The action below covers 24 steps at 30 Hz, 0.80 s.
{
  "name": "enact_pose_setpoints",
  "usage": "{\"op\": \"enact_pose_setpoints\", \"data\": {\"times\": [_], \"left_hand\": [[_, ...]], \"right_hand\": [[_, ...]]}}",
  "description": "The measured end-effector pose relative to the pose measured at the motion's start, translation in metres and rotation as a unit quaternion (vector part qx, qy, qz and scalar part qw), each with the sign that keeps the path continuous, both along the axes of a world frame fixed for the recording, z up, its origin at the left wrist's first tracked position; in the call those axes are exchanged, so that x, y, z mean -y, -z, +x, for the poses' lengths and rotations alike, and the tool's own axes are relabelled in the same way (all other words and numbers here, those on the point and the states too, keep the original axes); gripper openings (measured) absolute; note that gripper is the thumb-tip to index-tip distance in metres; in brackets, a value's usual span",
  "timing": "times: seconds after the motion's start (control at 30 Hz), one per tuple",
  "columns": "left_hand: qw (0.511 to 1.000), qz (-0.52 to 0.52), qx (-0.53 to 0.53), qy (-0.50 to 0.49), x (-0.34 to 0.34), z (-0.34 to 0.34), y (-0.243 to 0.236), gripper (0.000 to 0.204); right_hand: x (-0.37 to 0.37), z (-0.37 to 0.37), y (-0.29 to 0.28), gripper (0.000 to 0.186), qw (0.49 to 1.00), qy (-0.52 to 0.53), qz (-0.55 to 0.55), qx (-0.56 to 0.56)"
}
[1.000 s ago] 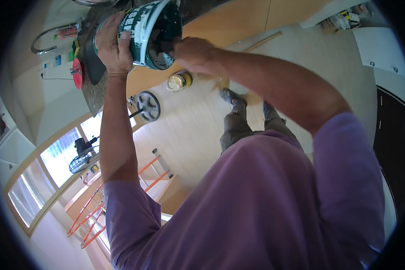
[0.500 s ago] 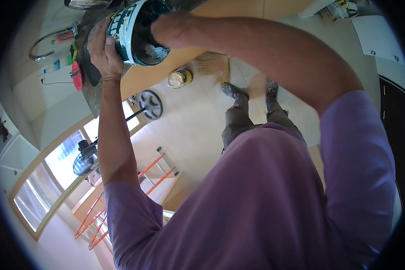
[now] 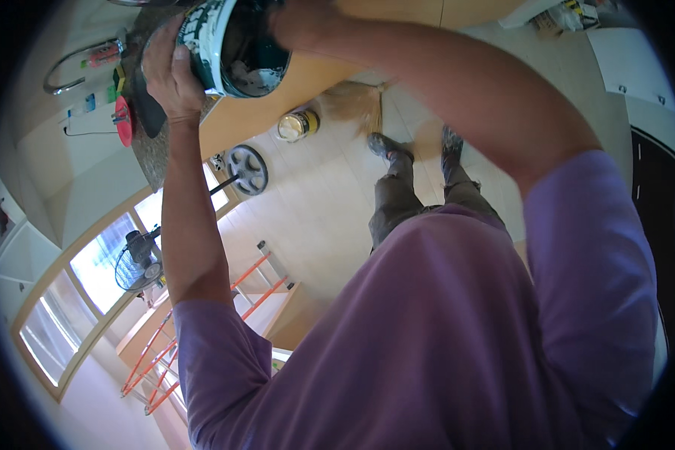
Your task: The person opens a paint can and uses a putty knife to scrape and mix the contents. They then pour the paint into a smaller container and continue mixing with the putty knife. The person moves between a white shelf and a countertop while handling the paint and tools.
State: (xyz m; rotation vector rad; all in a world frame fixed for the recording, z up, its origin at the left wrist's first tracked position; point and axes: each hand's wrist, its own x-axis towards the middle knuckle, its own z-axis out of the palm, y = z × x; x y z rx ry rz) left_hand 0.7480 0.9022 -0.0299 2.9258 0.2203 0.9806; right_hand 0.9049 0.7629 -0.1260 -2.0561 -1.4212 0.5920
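A dark green and white bucket [image 3: 202, 41] is tipped at the top of the view, its mouth turned toward the right. Pale, pasty material [image 3: 259, 77] clings to its dark inside wall. My left hand [image 3: 174, 81] grips the bucket's outer side, thumb and fingers spread along the wall. Reaching across from the right, my right hand [image 3: 301, 26] is at the bucket's mouth. Its fingers are hidden inside, so whatever they hold cannot be seen.
Beside the bucket runs a stone countertop [image 3: 151, 154] with a red dish [image 3: 123, 121] and a curved faucet [image 3: 56, 79]. On the floor are a small tub [image 3: 298, 125], a broom [image 3: 364, 109] and a fan's round base [image 3: 246, 170]. An orange ladder [image 3: 251, 292] stands lower left.
The bucket sits slightly higher in the picture, and my right hand has shifted up and a little right at its mouth. My left hand keeps its grip.
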Motion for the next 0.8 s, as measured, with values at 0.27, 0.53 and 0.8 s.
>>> {"op": "enact_pose_setpoints", "data": {"times": [0.27, 0.53, 0.8], "left_hand": [[1.000, -0.012, 0.007, -0.005, -0.007, -0.011, 0.004, 0.054], [0.999, -0.029, 0.002, 0.021, -0.012, 0.000, 0.001, 0.052], [0.998, -0.058, 0.017, 0.007, -0.010, -0.007, 0.003, 0.051]], "right_hand": [[-0.001, -0.004, -0.028, 0.033, 0.992, -0.088, 0.029, 0.085], [-0.029, -0.028, -0.038, 0.032, 0.992, -0.102, -0.058, 0.038], [-0.036, -0.044, 0.008, 0.040, 0.998, -0.053, -0.011, -0.036]]}}
